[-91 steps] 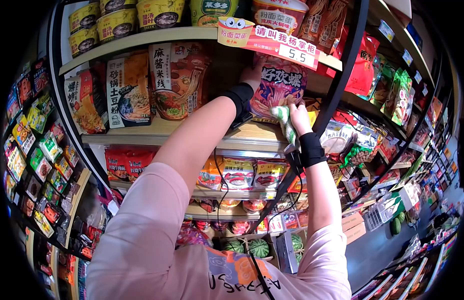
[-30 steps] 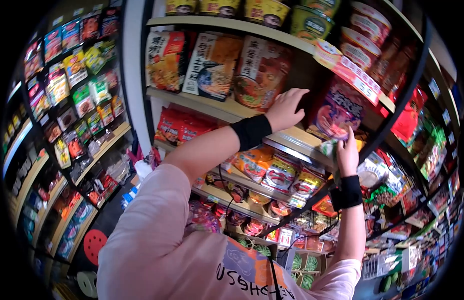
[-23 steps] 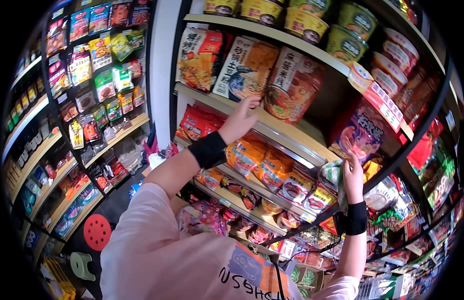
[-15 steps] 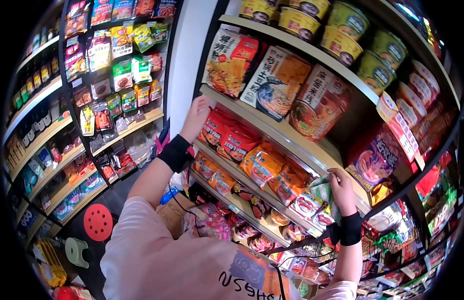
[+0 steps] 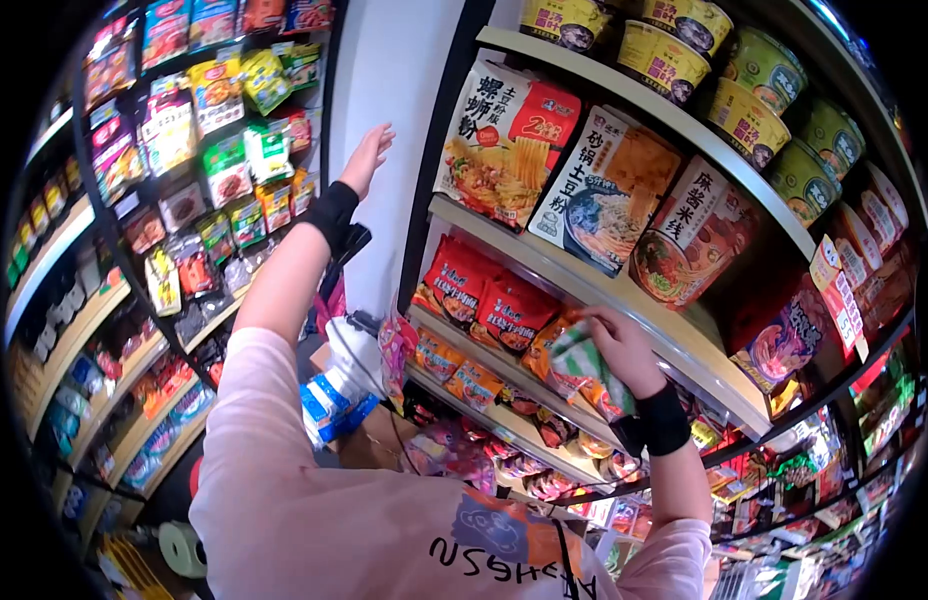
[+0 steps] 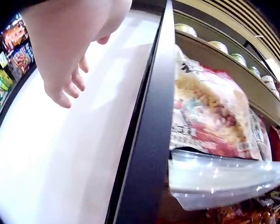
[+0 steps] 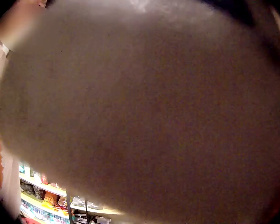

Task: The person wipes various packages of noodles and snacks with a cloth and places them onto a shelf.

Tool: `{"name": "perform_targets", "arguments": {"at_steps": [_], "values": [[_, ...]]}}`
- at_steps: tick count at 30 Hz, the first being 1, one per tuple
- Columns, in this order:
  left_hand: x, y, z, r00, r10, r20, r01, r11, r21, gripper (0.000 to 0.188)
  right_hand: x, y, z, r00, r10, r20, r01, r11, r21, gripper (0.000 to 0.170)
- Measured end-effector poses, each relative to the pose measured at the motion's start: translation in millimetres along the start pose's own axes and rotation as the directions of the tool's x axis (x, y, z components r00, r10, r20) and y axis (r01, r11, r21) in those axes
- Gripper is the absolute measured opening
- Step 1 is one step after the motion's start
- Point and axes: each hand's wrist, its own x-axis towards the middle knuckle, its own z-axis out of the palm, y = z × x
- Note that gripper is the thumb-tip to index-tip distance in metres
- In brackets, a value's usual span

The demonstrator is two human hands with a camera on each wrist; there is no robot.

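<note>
Beside the shelf's dark edge, the left hand [image 5: 367, 160] hovers, fingers extended.

The head view looks forward and down, from above the shirt [image 5: 394, 520] towards the shelf [image 5: 544, 262]. The left wrist view looks closely past the left fingers [image 6: 59, 97] at the white panel [image 6: 74, 154], shared with the head view. A blurred surface [image 7: 144, 116], very near, covers most of the right wrist view.

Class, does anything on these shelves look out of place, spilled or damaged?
One oddity: a gap separates the purple pack from the reddish-brown pack, while the row's other packs stand close together. No spill or damage shows.
</note>
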Motion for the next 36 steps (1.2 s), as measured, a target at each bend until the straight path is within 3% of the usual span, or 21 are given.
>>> {"name": "perform_targets", "arguments": {"at_steps": [2,5,7,11,13,18,23,36], "values": [[49.0,-11.6,10.0,0.997,-0.050,0.066,0.055,0.995,-0.084,0.064,28.3,-21.3,14.3,1.000,-0.006,-0.022,0.005,0.998,-0.065,0.026],[94.5,-16.7,48.3,0.959,-0.110,0.262,0.163,0.968,-0.190,0.063,79.7,-34.6,39.5,0.980,-0.102,-0.171,0.073,0.983,-0.168,0.031],[100.0,-3.5,84.8,0.902,-0.115,0.416,0.219,0.952,-0.213,0.059,102.2,-53.3,44.0,0.971,-0.103,-0.216,0.031,0.949,-0.314,0.038],[115.3,-10.9,106.8,0.763,-0.117,0.636,0.298,0.936,-0.186,0.059,143.3,-54.6,50.6,0.946,-0.143,-0.291,-0.057,0.809,-0.585,0.053],[122.1,-18.1,113.8,0.703,-0.122,0.701,0.321,0.933,-0.161,0.059,161.0,-46.9,52.2,0.958,-0.042,-0.282,-0.155,0.754,-0.638,0.055],[135.1,-32.4,125.7,0.610,-0.126,0.782,0.345,0.931,-0.118,0.058,173.5,-44.3,49.0,0.948,0.108,-0.299,-0.285,0.707,-0.648,0.059],[145.9,-38.9,135.0,0.544,-0.134,0.829,0.348,0.934,-0.078,0.058,168.0,-34.5,45.3,0.926,0.149,-0.345,-0.340,0.726,-0.597,0.060],[168.0,-40.7,136.4,0.483,-0.147,0.863,0.331,0.943,-0.024,0.057,162.9,-22.5,23.5,0.898,0.271,-0.347,-0.424,0.746,-0.513,0.059]]}}
